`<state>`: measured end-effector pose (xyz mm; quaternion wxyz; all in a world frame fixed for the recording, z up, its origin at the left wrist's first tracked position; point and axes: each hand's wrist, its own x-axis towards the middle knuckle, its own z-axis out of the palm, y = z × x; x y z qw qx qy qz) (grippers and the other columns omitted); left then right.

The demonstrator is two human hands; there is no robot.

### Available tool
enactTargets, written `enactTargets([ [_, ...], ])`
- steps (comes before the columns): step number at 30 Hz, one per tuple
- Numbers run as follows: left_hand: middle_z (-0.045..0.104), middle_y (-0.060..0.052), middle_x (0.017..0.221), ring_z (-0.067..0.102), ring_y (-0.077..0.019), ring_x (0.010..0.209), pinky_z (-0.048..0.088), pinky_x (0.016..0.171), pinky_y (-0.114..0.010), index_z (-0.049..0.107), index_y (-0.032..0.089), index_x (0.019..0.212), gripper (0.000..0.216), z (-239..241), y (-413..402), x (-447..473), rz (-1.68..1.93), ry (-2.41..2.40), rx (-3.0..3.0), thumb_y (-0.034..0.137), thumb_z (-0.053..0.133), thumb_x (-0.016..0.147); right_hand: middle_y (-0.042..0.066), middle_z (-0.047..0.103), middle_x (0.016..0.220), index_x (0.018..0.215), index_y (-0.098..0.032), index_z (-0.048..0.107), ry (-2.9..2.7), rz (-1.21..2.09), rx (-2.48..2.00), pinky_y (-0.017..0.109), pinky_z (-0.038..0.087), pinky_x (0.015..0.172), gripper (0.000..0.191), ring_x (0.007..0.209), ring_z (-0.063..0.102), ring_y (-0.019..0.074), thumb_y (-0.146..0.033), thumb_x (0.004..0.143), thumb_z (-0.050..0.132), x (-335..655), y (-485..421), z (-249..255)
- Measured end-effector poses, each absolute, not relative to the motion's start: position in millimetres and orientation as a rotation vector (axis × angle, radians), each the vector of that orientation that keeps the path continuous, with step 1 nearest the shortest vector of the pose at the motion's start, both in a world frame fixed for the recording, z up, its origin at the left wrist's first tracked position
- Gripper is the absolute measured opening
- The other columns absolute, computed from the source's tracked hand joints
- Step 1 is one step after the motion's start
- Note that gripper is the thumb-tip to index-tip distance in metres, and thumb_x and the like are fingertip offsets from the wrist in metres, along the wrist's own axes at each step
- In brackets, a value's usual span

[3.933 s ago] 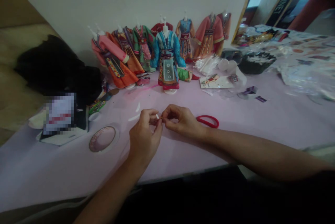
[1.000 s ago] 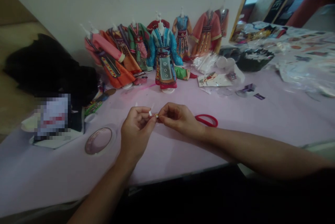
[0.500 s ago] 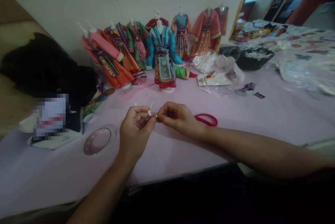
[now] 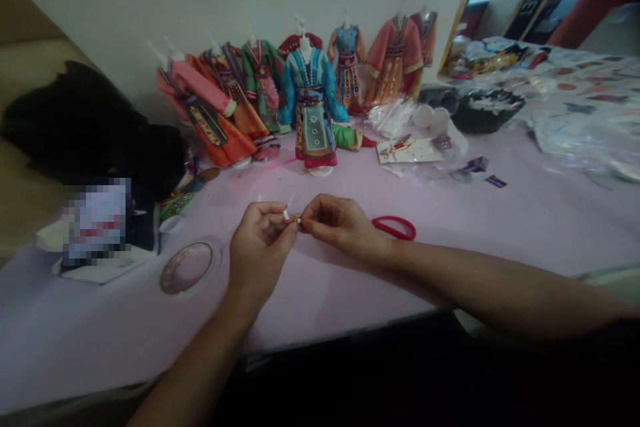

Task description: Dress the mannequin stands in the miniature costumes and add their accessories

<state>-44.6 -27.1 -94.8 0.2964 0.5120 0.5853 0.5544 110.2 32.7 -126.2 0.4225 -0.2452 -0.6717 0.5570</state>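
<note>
Between the fingertips of both hands is a tiny gold and white piece [image 4: 298, 219], too small to name. My left hand [image 4: 260, 250] pinches it from the left with thumb and finger. A small white strip [image 4: 286, 213] sticks up at those same left fingers. From the right, my right hand [image 4: 343, 226] is closed on the piece, with thumb and index finger together. Just past the right wrist lies a red loop-shaped handle [image 4: 394, 228], partly hidden by the wrist. Both hands hover low above the pinkish tabletop [image 4: 320, 300].
Several headless dolls in colourful robes, one blue-sleeved doll [image 4: 313, 107] in front, stand along the wall. A tape roll [image 4: 169, 279] lies left. Behind are a dark bowl [image 4: 483, 120], a printed card [image 4: 413, 151] and plastic bags [image 4: 390, 119]. A dark cloth heap [image 4: 90, 127] sits far left.
Almost nothing differs. Both hands keep the same pinch on the small piece, and the view has shifted very slightly.
</note>
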Motion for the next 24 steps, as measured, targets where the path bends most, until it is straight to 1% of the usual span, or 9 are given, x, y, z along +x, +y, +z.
enactTargets([
  [5,0.071,0.001,0.078,0.071,-0.0142,0.076,0.057,0.072,-0.026,0.059,0.02,0.094,0.029,-95.9,-27.5,-45.0,1.471,1.574,1.376,0.021,0.076,0.07,0.001,0.063,0.08,0.086,-0.016,0.062,-1.692,1.399,-0.598,0.028,0.047,0.07,0.012,0.072,0.056,0.011,-0.028,0.086,0.067,110.7,32.0,-125.2],
  [11,0.071,0.002,0.081,0.071,-0.0139,0.077,0.056,0.072,-0.027,0.059,0.021,0.099,0.029,-99.6,-31.0,-44.9,1.463,1.639,1.484,0.021,0.075,0.075,0.0,0.063,0.08,0.086,-0.017,0.062,-1.723,1.368,-0.627,0.027,0.048,0.07,0.012,0.073,0.057,0.0108,-0.028,0.085,0.068,111.2,31.8,-124.4],
  [17,0.071,0.001,0.083,0.072,-0.0148,0.081,0.056,0.077,-0.028,0.059,0.022,0.1,0.03,-100.6,-30.7,-45.6,1.45,1.642,1.499,0.023,0.076,0.076,0.0,0.064,0.081,0.086,-0.017,0.062,-1.703,1.367,-0.616,0.027,0.048,0.071,0.011,0.073,0.058,0.0109,-0.026,0.085,0.068,110.8,33.1,-126.6],
  [22,0.07,0.002,0.08,0.07,-0.0148,0.078,0.054,0.071,-0.027,0.059,0.021,0.099,0.028,-99.3,-30.2,-44.8,1.432,1.672,1.508,0.023,0.074,0.076,0.0,0.063,0.079,0.085,-0.016,0.063,-1.698,1.357,-0.595,0.027,0.047,0.069,0.01,0.071,0.057,0.0106,-0.025,0.085,0.068,110.1,32.2,-127.4],
  [24,0.069,0.003,0.08,0.07,-0.0145,0.077,0.054,0.072,-0.027,0.059,0.021,0.099,0.028,-99.2,-30.3,-44.3,1.437,1.679,1.505,0.023,0.074,0.075,0.0,0.063,0.079,0.085,-0.016,0.063,-1.699,1.361,-0.594,0.027,0.047,0.069,0.01,0.072,0.057,0.0106,-0.025,0.085,0.068,109.9,31.8,-127.1],
])
